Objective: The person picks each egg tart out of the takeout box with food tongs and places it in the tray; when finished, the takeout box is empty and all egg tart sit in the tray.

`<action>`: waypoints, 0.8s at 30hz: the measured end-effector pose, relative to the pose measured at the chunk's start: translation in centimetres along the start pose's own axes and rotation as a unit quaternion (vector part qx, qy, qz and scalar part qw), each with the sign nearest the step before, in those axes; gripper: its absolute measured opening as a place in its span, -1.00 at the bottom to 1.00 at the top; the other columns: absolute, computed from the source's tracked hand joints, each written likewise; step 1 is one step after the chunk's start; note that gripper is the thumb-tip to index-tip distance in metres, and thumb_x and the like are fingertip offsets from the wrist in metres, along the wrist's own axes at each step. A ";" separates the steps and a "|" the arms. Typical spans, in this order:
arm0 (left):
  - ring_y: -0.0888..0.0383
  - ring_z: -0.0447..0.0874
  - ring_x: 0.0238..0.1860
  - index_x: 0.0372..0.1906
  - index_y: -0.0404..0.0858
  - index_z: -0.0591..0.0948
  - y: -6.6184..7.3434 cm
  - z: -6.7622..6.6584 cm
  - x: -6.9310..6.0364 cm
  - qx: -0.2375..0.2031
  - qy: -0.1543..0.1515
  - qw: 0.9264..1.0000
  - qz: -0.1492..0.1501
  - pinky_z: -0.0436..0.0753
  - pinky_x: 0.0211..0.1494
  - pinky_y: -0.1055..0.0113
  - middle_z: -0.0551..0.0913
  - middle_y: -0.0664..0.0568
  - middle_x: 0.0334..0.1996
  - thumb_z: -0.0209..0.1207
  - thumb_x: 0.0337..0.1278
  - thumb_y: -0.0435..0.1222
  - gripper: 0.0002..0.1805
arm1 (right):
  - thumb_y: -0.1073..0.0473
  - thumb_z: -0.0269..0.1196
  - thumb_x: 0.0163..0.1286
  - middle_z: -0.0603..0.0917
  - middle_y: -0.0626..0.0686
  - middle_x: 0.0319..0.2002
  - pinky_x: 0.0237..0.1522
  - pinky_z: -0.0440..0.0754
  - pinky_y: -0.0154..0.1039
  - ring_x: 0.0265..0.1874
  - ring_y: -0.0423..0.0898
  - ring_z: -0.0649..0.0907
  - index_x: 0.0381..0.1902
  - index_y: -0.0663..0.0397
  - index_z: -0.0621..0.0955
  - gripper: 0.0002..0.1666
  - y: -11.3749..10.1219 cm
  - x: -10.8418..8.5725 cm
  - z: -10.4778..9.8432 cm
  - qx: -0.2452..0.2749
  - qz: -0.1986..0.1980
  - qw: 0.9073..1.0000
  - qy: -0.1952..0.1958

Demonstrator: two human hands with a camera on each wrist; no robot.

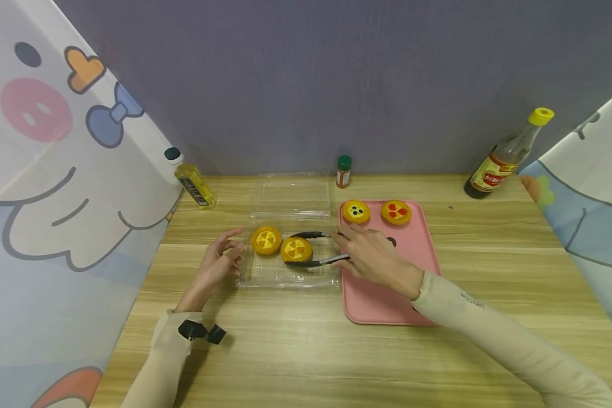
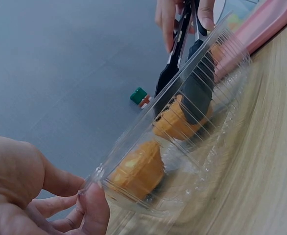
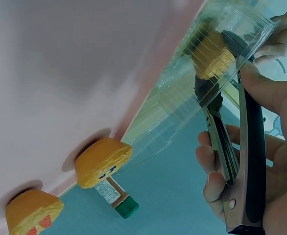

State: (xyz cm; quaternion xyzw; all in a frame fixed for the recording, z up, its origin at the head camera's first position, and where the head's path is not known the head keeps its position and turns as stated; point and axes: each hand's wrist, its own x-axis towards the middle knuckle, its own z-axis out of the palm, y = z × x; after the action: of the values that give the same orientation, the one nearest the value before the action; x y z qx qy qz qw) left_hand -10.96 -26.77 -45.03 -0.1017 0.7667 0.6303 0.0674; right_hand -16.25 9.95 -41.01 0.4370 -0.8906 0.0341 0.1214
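My right hand (image 1: 369,252) grips black-tipped tongs (image 3: 251,147), whose tips lie either side of an egg tart (image 1: 296,250) inside a clear plastic box (image 1: 285,279). Left of it in the box sits a second tart (image 1: 266,241) with the same yellow wedge topping. At the box's left rim, my left hand (image 2: 31,191) pinches the plastic edge between thumb and fingers. The box's lid (image 1: 293,195) lies folded back toward the wall. Under my right forearm is a pink tray (image 1: 354,309) bearing a blueberry-dotted tart (image 1: 356,212) and a red-topped tart (image 1: 396,212).
An oil bottle (image 1: 196,184) stands at the back left. Behind the tray is a small green-capped jar (image 1: 343,171). A tall yellow-capped sauce bottle (image 1: 500,158) stands at the back right. A grey wall (image 1: 285,85) closes off the table's far edge.
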 end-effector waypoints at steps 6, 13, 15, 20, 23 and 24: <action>0.27 0.50 -0.44 0.58 -0.22 0.27 0.1 0.0 0.0 0.001 0.000 1.000 0.001 0.64 -0.48 0.37 0.53 -0.03 -0.10 0.02 0.62 -0.33 -0.45 | -0.26 0.48 0.28 0.70 0.08 0.14 -0.31 0.79 -0.12 0.02 0.02 0.73 0.36 0.06 0.60 -0.17 0.0 -0.3 0.0 0.004 0.001 1.000 0.007; 0.27 0.50 -0.44 0.58 -0.21 0.28 -0.1 0.1 -0.1 0.000 0.002 1.000 -0.003 0.63 -0.48 0.38 0.53 -0.03 -0.10 0.01 0.62 -0.33 -0.45 | -0.24 0.54 0.21 0.72 0.06 0.08 -0.44 0.72 -0.17 -0.09 -0.01 0.74 0.36 0.05 0.61 -0.14 0.2 -1.1 -0.2 0.012 0.021 0.999 0.032; 0.27 0.50 -0.44 0.57 -0.20 0.29 -0.1 0.1 -0.1 0.000 0.003 1.000 -0.002 0.64 -0.48 0.38 0.53 -0.03 -0.11 0.01 0.62 -0.34 -0.46 | -0.23 0.55 0.20 0.71 0.08 0.13 -0.44 0.72 -0.16 -0.05 0.01 0.74 0.38 0.04 0.60 -0.13 0.3 -1.4 -0.4 0.015 0.027 0.999 0.034; 0.28 0.50 -0.44 0.57 -0.19 0.29 -0.2 0.0 0.0 -0.003 0.002 1.000 0.001 0.64 -0.48 0.39 0.52 -0.03 -0.10 0.01 0.62 -0.34 -0.46 | -0.18 0.53 0.24 0.70 0.13 0.22 -0.46 0.72 -0.14 0.00 0.06 0.74 0.41 0.04 0.57 -0.14 0.7 -2.1 -1.2 0.018 0.037 0.998 0.043; 0.28 0.50 -0.44 0.58 -0.19 0.29 -0.2 0.0 0.0 -0.004 0.000 1.000 0.003 0.64 -0.48 0.39 0.52 -0.03 -0.09 0.02 0.62 -0.33 -0.46 | -0.18 0.52 0.26 0.70 0.11 0.19 -0.62 0.59 -0.21 -0.14 0.05 0.75 0.45 -0.02 0.54 -0.13 0.9 -2.6 -1.8 0.021 0.043 0.997 0.053; 0.28 0.50 -0.44 0.58 -0.19 0.29 -0.2 0.0 0.0 -0.005 -0.001 1.000 0.003 0.64 -0.48 0.39 0.53 -0.03 -0.09 0.02 0.62 -0.33 -0.45 | -0.18 0.51 0.26 0.70 0.10 0.17 -0.65 0.55 -0.23 -0.16 0.06 0.75 0.46 -0.03 0.53 -0.12 1.0 -2.8 -2.0 0.022 0.045 0.997 0.057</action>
State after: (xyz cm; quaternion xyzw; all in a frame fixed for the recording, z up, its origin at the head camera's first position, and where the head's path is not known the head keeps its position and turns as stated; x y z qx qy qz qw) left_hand -10.92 -26.77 -45.27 -0.0991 0.7638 0.6345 0.0653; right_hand -15.00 13.02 -39.70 0.3966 -0.8999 0.0835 0.1608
